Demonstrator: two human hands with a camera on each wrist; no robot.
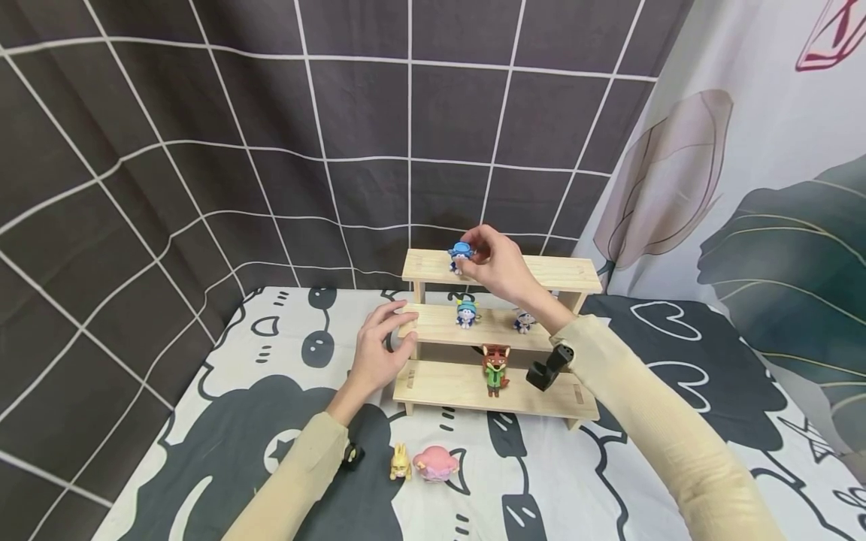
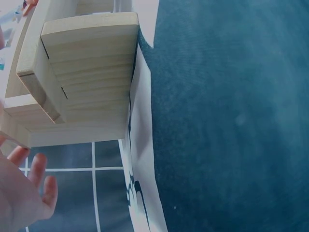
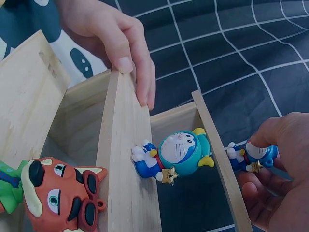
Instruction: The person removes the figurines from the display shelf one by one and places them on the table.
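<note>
At the top board [image 1: 558,273] of the wooden shelf [image 1: 443,382], the right hand [image 1: 502,264] pinches the blue-hatted figurine [image 1: 461,249], while the left hand [image 1: 379,349] rests loosely extended fingers on the middle board's end. An uneven release could topple the figurine; a dipping right wrist [image 1: 546,306] might knock the white-and-blue figurine [image 1: 523,321] below, or a left-hand nudge jolt the shelf.
</note>
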